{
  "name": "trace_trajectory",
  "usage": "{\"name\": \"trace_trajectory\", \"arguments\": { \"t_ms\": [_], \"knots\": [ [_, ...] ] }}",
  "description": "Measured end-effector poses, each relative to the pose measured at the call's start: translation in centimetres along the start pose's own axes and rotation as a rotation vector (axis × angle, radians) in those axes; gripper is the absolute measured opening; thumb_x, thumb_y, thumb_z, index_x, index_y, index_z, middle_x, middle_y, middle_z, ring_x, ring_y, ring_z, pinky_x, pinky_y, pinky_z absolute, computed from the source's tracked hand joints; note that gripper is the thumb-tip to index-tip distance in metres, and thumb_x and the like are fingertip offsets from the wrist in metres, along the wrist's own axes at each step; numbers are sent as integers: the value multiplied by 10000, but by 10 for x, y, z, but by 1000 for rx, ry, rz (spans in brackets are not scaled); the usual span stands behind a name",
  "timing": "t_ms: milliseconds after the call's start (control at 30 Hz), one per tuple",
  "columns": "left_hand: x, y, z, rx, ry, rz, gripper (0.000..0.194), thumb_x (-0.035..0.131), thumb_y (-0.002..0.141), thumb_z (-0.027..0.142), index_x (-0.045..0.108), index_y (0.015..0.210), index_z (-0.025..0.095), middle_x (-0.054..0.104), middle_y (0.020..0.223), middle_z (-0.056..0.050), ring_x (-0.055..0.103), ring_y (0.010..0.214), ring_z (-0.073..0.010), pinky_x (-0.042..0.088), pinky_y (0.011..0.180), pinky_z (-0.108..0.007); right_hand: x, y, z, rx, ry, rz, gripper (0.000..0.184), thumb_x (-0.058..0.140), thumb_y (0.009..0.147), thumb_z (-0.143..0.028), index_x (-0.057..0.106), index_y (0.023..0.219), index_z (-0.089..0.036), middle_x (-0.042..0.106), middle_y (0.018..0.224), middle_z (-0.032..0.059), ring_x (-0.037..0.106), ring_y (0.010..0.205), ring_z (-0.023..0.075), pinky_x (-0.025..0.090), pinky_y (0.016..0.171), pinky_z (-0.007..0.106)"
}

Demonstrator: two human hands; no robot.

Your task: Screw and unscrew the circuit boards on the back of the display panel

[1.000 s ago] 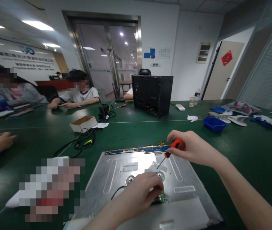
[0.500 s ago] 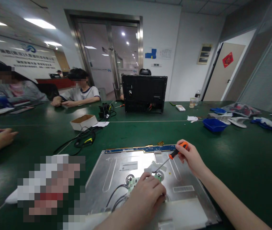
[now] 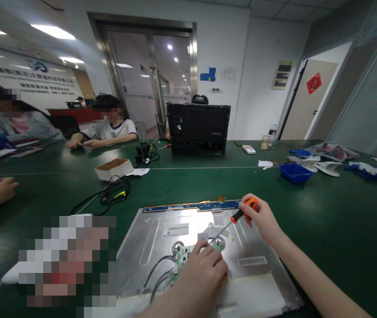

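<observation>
A green table [image 3: 327, 229] spreads across the view. On it, in front of the person, lies a silver metal panel [image 3: 193, 236], beneath both hands. A black casing [image 3: 199, 130] stands upright beyond it, well apart from the hands.

The left hand [image 3: 204, 270] rests with curled fingers over the panel's middle; whether it grips anything cannot be told. The right hand [image 3: 258, 216] is above the panel's far right part, its fingers closed around the handle of an orange-and-black screwdriver [image 3: 240, 213]. The shaft slants down and left, its tip near the left hand's fingers. A green circuit board [image 3: 182, 255] sits partly hidden under the left hand, with dark cables [image 3: 158, 266] running from its left side.
</observation>
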State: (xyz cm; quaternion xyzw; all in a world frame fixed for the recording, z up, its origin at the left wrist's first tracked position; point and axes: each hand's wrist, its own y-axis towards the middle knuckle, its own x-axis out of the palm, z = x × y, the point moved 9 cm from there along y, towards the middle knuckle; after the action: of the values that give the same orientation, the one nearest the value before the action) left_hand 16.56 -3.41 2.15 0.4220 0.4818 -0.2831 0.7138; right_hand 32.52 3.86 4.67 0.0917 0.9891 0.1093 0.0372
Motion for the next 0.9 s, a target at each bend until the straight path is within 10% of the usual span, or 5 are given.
{"name": "trace_trajectory", "arguments": {
  "t_ms": [900],
  "knots": [
    [-2,-1,4,-3,-4,4,79,561,870,147,616,834,190,657,871,-33,573,834,-207,304,1011,-447,-8,-4,-8,-61,94,39,308,729,755,-470,569,771,-207,475,531,-58,418,409,93,293,397,226]
  ]
}}
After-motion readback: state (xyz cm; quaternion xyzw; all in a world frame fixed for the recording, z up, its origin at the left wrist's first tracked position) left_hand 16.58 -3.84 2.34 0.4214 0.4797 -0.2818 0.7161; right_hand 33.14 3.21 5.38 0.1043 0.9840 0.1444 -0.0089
